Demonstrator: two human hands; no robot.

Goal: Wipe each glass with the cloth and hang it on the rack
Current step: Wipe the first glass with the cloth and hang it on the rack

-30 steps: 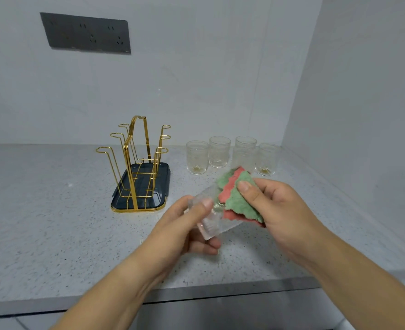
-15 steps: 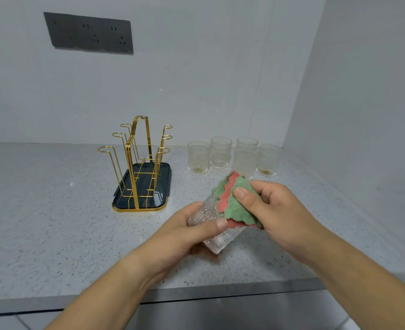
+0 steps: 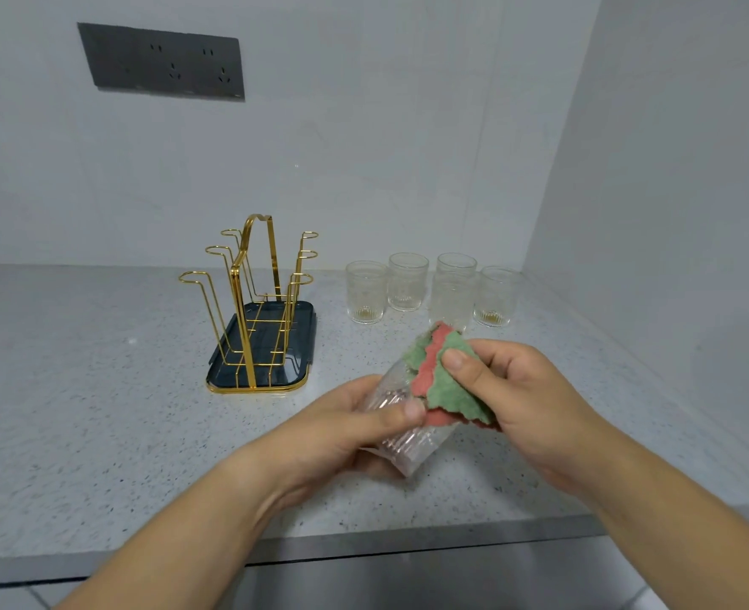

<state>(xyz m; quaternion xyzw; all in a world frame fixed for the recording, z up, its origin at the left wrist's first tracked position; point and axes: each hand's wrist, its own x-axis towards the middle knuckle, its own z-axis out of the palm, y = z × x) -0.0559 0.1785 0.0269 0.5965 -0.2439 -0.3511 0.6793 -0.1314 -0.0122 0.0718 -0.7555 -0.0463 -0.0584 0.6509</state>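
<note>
My left hand (image 3: 342,429) grips a clear ribbed glass (image 3: 403,446), tilted on its side above the counter. A green and red cloth (image 3: 445,380) lies over the glass's upper end, pinched there by my right hand (image 3: 527,402) with the thumb on top. The gold wire rack (image 3: 254,301) on its dark tray stands to the left rear, with nothing hanging on its hooks. Several more ribbed glasses (image 3: 366,292) stand upright in a row behind my hands, near the back wall.
The speckled grey counter (image 3: 100,411) runs left of the rack, and its front edge is just below my wrists. A white side wall (image 3: 672,213) closes the right. A dark socket panel (image 3: 161,61) is on the back wall.
Both hands have shifted slightly with the glass, and the cloth has rubbed round its upper end. My left thumb has slid further across the glass. The rack and standing glasses have not moved.
</note>
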